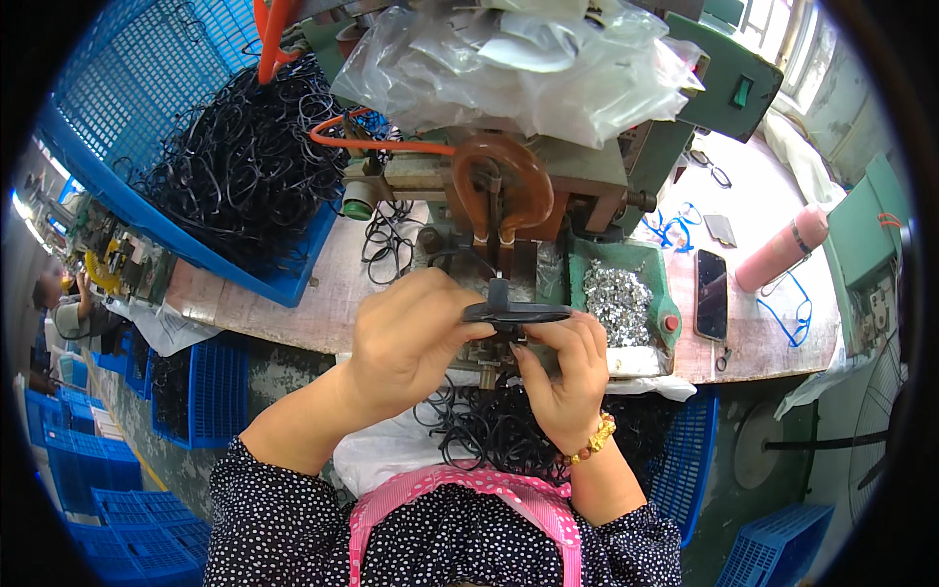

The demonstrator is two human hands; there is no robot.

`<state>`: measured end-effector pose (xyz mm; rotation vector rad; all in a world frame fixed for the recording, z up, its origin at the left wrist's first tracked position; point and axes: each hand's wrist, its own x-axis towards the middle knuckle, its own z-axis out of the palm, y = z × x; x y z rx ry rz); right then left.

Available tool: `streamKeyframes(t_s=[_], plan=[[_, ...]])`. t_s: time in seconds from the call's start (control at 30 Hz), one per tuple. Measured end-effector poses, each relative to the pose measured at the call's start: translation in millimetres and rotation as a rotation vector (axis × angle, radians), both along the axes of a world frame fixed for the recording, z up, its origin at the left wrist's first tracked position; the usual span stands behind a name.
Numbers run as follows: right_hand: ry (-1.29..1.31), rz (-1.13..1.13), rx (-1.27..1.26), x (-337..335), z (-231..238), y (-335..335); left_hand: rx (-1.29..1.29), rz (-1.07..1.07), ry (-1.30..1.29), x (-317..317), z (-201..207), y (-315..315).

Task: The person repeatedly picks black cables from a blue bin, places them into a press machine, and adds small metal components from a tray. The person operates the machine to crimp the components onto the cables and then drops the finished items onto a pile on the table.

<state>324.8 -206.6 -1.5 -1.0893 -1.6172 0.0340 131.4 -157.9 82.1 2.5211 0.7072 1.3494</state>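
My left hand (406,328) and my right hand (567,386) both grip a black strap loop (518,313) in front of the green bench machine (582,171). Thumb and fingers of the left pinch its left end. The right hand's fingers close on the other end, thumb raised beside the strap. The middle of the strap lies right by the machine's working head (499,264), so whether they touch I cannot tell. Just right of this, a green tray (669,311) holds small silvery metal bits (616,298). More black straps (489,426) lie below my hands.
At left, a large blue basket (284,287) bears a heap of black straps (254,166). Clear plastic bags (528,68) cover the machine's top. To the right are a phone (711,295), a pink bottle (782,249) and blue straps (675,230). Another person (70,318) is far left.
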Motion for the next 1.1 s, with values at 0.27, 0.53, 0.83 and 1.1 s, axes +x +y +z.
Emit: streamKeyframes(t_s=[0.27,0.53,0.83,1.1], plan=[[-0.004,-0.126,0.039,37.6,-2.7,-1.1,-0.019,0.008,0.022,1.1,-0.3,-2.8],[0.555,-0.245,-0.313,99.4,-40.5,18.8,0.022,-0.005,0.000,1.3,-2.6,-0.2],[-0.185,-0.415,-0.227,89.2,-42.4,12.6,0.036,-0.003,0.002,1.2,-3.1,1.4],[-0.347,-0.381,-0.271,88.7,-42.4,16.3,0.044,-0.012,0.000,1.1,-4.9,4.0]])
